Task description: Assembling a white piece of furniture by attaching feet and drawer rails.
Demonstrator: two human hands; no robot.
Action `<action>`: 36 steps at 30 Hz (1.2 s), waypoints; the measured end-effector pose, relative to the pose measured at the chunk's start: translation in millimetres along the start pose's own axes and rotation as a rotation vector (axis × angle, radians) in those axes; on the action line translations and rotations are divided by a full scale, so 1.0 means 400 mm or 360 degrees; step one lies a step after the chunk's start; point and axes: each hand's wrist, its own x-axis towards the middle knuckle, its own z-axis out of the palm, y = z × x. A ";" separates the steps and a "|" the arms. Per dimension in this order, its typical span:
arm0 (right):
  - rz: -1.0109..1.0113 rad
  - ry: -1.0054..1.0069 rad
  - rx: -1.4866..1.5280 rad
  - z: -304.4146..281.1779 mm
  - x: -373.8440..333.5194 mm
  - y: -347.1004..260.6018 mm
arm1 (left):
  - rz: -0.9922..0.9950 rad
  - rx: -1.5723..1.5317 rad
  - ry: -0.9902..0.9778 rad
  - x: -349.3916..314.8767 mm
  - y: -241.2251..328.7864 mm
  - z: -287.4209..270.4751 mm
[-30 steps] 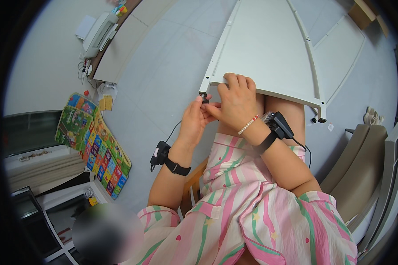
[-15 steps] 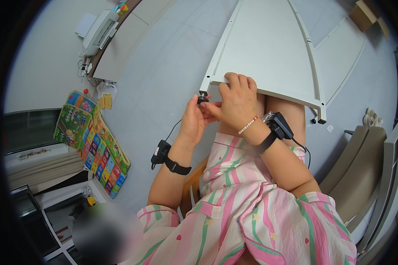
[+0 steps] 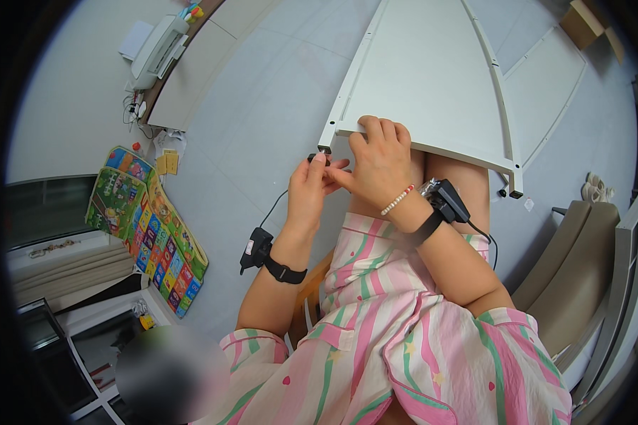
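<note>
A long white framed panel [image 3: 422, 78] stretches away from my lap, its near end rail above my thighs. At its near left corner is a small black levelling foot [image 3: 315, 158] under the open end of the side tube. My left hand [image 3: 306, 195] pinches this foot between thumb and fingers, which partly cover it. My right hand [image 3: 381, 159] wraps its fingers over the near rail, while its thumb reaches left and touches or nearly touches my left fingers. Another black foot [image 3: 502, 192] shows at the near right corner.
Another white panel [image 3: 546, 88] lies on the floor at the right, below cardboard boxes [image 3: 583, 27]. Beige cushions [image 3: 567, 255] stand close on my right, with shoes [image 3: 597, 190] behind. A colourful folding mat [image 3: 149, 227] and a cabinet carrying a printer [image 3: 159, 53] are on the left.
My left hand has turned, its thumb coming up over the black foot, which now sits tilted and slightly further left. The right hand keeps its hold on the rail.
</note>
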 end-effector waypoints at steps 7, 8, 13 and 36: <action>0.0000 -0.0045 0.0013 -0.009 0.000 -0.001 | -0.0183 -0.0088 -0.0135 0.002 -0.011 -0.020; 0.0000 -0.0045 0.0013 -0.008 0.000 -0.001 | -0.0182 -0.0087 -0.0136 0.003 -0.012 -0.020; -0.0001 -0.0044 0.0012 -0.010 0.001 -0.001 | -0.0048 0.0113 -0.0028 0.014 -0.028 -0.031; -0.0022 -0.0056 -0.0008 -0.010 -0.003 0.004 | -0.0061 0.0359 -0.0005 0.014 -0.015 -0.036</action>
